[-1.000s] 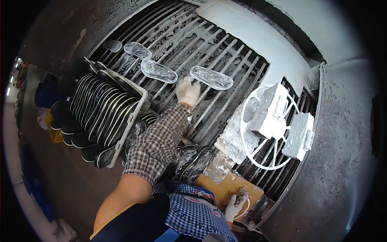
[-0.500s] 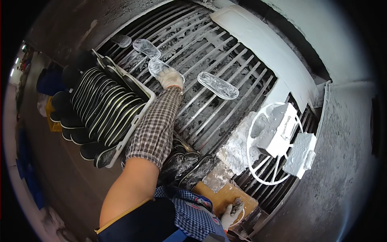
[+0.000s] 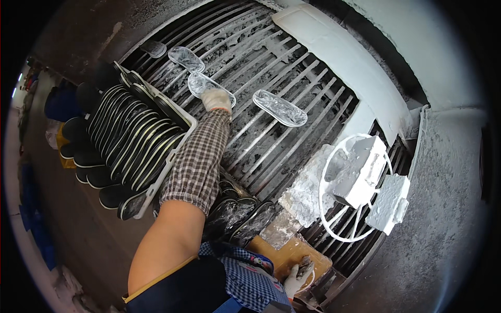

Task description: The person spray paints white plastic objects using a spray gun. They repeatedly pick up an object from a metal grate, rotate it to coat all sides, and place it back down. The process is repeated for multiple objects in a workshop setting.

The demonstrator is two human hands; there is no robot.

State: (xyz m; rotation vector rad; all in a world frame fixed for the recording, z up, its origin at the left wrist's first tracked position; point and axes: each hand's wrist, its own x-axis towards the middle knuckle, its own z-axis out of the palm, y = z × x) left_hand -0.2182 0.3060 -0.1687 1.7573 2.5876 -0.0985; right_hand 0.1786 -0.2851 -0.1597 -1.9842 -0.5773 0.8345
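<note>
My left hand (image 3: pixel 215 99), in a white knit glove under a checked sleeve, is closed over the near end of a shiny, sole-shaped piece (image 3: pixel 197 83) lying on a barred rack (image 3: pixel 271 125). Its fingertips are mostly hidden. Two similar pieces, one (image 3: pixel 186 59) nearly touching its far end and one (image 3: pixel 154 49) at the far left, lie beyond it. Another silvery piece (image 3: pixel 280 108) rests across the bars to the right. My right hand (image 3: pixel 295 281), also gloved, is low at the right over a tan board (image 3: pixel 287 255), its fingers round a small, dark grey, crumpled thing (image 3: pixel 302 267).
A pale crate (image 3: pixel 190 130) full of black, light-rimmed soles (image 3: pixel 133 135) stands left of my left arm. Black film-covered pieces (image 3: pixel 240 216) lie near my body. A white-coated wheel (image 3: pixel 326 208) with boxy parts stands at the right. Beyond the bars lies a curved white panel (image 3: pixel 334 47).
The view has shifted slightly. My left hand remains over the same sole-shaped piece, its fingers less visible now. My right hand stays at the board with the dark thing.
</note>
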